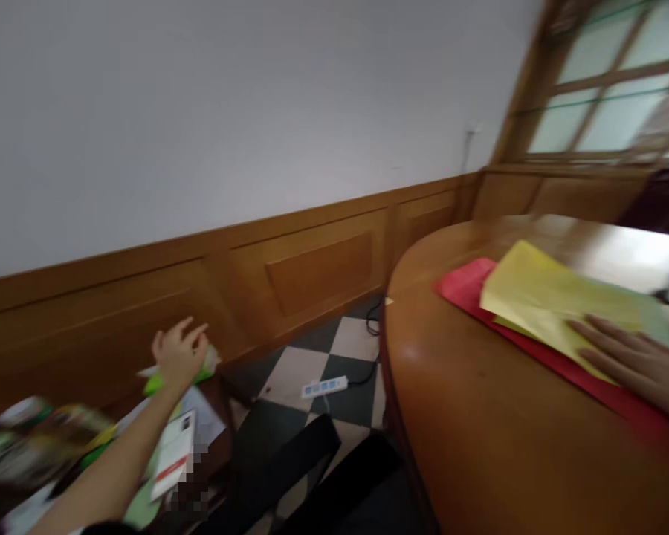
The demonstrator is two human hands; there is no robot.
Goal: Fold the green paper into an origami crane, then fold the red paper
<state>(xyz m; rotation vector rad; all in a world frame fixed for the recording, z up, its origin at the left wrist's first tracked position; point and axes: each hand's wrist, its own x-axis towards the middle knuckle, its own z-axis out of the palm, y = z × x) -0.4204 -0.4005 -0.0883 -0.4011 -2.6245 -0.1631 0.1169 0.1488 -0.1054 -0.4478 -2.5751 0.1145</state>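
We see the left hand (179, 355) stretched out at about eight o'clock in the view, fingers loosely curled over a green-and-white packet (167, 379); the blur keeps us from telling whether it actually grips the packet or only touches it. Just below that hand, toward seven o'clock, a white card with a red stripe (172, 455) lies among loose papers (201, 416) on a low dark side table (223, 446). The right hand (638, 365) sits at four o'clock, open and flat, fingers spread and pressing on a yellow sheet (551, 297). That sheet lies on top of a red sheet (468, 286), both on the rounded wooden table (479, 431). On the checkered floor (301, 371) near six o'clock we find a white power strip (324, 386), between the two tables.
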